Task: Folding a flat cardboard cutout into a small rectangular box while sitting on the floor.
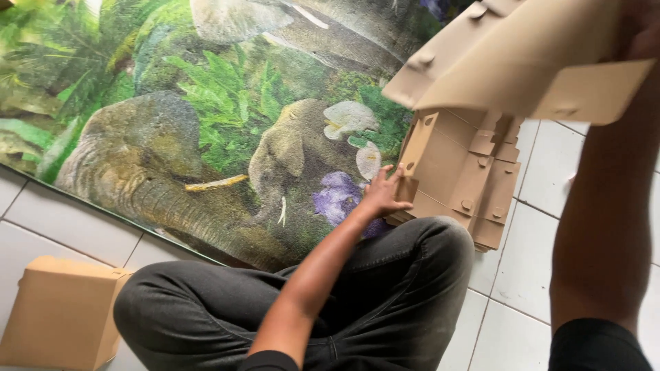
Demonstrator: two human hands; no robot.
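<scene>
My left hand (383, 192) reaches forward over my crossed leg, fingers spread, touching the near edge of a stack of flat tan cardboard box blanks (460, 172) lying on the floor. My right hand (639, 31) is raised at the top right corner, mostly out of frame, gripping one flat cardboard blank (522, 55) lifted above the stack. The blank has die-cut tabs and slots and hangs tilted over the pile.
A folded tan cardboard box (62, 312) sits on the white floor tiles (529, 275) at lower left. A mat printed with elephants and green plants (206, 117) covers the floor ahead. My legs in dark trousers (371, 295) are crossed in front.
</scene>
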